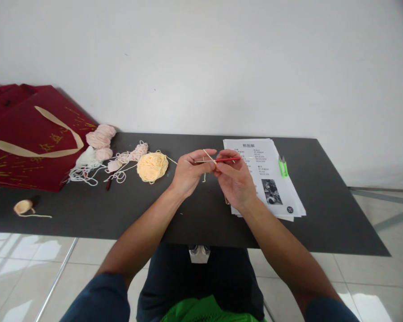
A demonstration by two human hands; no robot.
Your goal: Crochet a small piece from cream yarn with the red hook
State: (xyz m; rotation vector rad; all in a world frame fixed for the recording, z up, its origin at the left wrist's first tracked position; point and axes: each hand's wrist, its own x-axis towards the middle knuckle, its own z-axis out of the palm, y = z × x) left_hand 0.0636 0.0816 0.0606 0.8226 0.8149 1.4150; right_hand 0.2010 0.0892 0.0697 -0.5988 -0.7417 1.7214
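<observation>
My left hand [190, 171] is closed in a pinch on a thin pale yellow yarn strand [208, 156] that trails back to the yellow yarn ball [152, 167] on the black table [329, 210]. My right hand [234, 179] is closed around a red crochet hook [226, 159], held level with its metal tip pointing left to the yarn at my left fingertips. Both hands hover above the table's middle, nearly touching each other.
A stack of printed sheets [272, 179] lies under and right of my right hand, with green snips [282, 166] at its right edge. Pink and white yarn bundles [100, 147] and a dark red gift bag [30, 138] sit at the left. A small yarn scrap [24, 207] lies near the front left.
</observation>
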